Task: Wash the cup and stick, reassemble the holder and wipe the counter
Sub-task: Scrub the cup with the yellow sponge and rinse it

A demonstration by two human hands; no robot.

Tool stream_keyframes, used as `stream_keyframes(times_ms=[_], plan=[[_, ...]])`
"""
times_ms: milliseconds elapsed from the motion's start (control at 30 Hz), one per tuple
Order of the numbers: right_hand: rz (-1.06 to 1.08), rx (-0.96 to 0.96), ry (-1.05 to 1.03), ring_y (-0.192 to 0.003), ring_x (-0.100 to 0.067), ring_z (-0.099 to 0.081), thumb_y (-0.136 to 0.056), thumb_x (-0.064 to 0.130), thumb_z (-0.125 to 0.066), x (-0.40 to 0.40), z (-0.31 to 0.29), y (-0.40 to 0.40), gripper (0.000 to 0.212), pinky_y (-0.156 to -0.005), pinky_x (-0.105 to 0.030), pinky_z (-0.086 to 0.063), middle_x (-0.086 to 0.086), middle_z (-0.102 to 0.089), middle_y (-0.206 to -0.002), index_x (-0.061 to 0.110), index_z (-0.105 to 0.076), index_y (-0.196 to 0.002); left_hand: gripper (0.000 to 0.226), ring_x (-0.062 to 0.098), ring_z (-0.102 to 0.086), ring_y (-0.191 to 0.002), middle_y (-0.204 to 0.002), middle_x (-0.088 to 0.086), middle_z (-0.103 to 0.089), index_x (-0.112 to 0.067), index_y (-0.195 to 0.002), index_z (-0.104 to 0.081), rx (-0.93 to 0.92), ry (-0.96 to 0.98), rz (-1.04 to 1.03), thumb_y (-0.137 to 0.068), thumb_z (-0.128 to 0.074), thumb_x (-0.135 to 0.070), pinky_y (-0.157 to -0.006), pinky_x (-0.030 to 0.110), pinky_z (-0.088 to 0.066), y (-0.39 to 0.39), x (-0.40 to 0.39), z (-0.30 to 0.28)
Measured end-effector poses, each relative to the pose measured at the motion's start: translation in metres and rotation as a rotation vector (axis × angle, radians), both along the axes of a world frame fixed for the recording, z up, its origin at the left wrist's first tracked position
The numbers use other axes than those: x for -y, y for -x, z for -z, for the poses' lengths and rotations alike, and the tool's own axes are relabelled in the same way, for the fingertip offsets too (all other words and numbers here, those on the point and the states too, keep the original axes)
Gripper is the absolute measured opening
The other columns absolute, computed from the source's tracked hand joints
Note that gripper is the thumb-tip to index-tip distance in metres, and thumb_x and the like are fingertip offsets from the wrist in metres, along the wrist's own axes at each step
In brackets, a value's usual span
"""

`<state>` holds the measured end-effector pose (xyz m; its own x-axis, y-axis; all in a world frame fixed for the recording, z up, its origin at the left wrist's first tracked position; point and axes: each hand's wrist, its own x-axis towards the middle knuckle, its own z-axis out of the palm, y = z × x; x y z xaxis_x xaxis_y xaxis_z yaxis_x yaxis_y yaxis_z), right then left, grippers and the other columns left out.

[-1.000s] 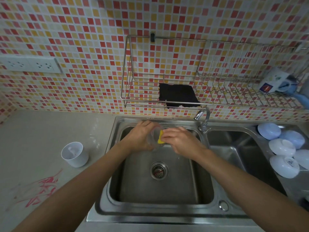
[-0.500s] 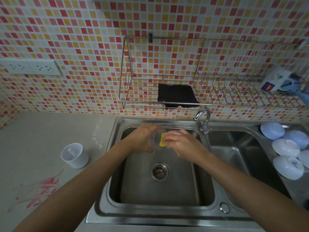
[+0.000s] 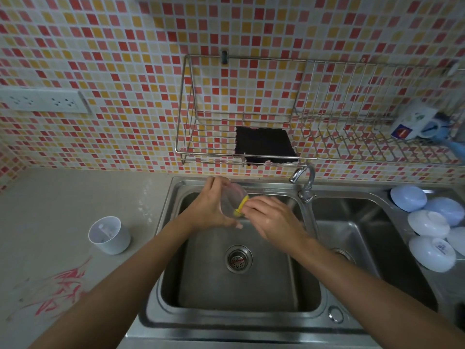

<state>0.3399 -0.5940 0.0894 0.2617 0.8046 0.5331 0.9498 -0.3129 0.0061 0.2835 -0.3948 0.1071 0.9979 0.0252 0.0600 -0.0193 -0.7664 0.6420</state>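
Over the left basin of the steel sink [image 3: 251,316], my left hand [image 3: 208,207] grips a clear cup [image 3: 231,201], tilted with its mouth toward the right. My right hand [image 3: 271,217] presses a yellow sponge [image 3: 241,205] against the cup's rim. A white holder cup [image 3: 109,235] stands upright on the counter [image 3: 63,197] to the left of the sink. Red marks [image 3: 63,288] stain the counter in front of it. A faint stick-like object lies among the marks, too dim to tell.
A tap [image 3: 304,180] stands between the two basins. A wire rack [image 3: 314,137] on the tiled wall carries a black cloth [image 3: 264,144] and a white mug [image 3: 412,120]. Several white bowls [image 3: 427,222] lie upside down at the right. A wall socket [image 3: 42,100] is at the left.
The cup has tilted and turned in my left hand, and the sponge has shifted along its rim. Both hands stay over the left basin.
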Motion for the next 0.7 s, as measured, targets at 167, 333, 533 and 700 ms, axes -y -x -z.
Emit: stream_keyframes(times_ms=[167,333,533,700], plan=[[0.058,-0.557,-0.156,-0.099,-0.011,-0.063,-0.089,0.012,-0.064,-0.007,-0.003,0.016,0.02,-0.087,-0.024,-0.049,0.003,-0.07,-0.106,0.015,-0.072,-0.108,0.087,0.015,-0.045,-0.12,-0.128,-0.001,-0.051,-0.013,-0.132,-0.045,0.124,-0.157,0.036,-0.061,-0.086,-0.039,-0.104,0.032,-0.043,0.0,-0.003,-0.001],[0.128,-1.108,-0.267,-0.09,-0.004,-0.066,-0.089,0.011,-0.065,-0.01,-0.01,0.012,0.023,-0.077,-0.019,-0.051,0.005,-0.074,-0.099,0.026,-0.073,-0.106,0.083,0.014,-0.047,-0.125,-0.135,-0.004,-0.052,-0.021,-0.136,-0.045,0.016,-0.183,0.077,-0.065,-0.086,-0.027,-0.102,0.025,-0.041,-0.003,-0.011,-0.014],[-0.075,0.058,0.211,-0.115,-0.017,-0.061,-0.067,0.001,-0.08,0.001,-0.007,-0.026,0.042,-0.084,-0.033,-0.045,0.007,-0.071,-0.111,0.017,-0.072,-0.106,0.083,0.009,-0.047,-0.123,-0.136,-0.009,-0.05,-0.023,-0.139,-0.044,-0.046,-0.247,0.163,-0.068,-0.086,-0.027,-0.092,0.014,-0.032,-0.004,-0.006,-0.023],[0.049,-0.422,0.003,-0.108,-0.001,-0.06,-0.081,0.0,-0.067,-0.007,0.003,0.005,0.035,-0.09,-0.03,-0.049,0.006,-0.07,-0.114,0.018,-0.072,-0.111,0.077,0.003,-0.045,-0.117,-0.137,-0.005,-0.052,-0.021,-0.138,-0.047,-0.042,-0.246,0.2,-0.071,-0.084,-0.023,-0.091,0.007,-0.027,-0.007,-0.005,-0.028]])
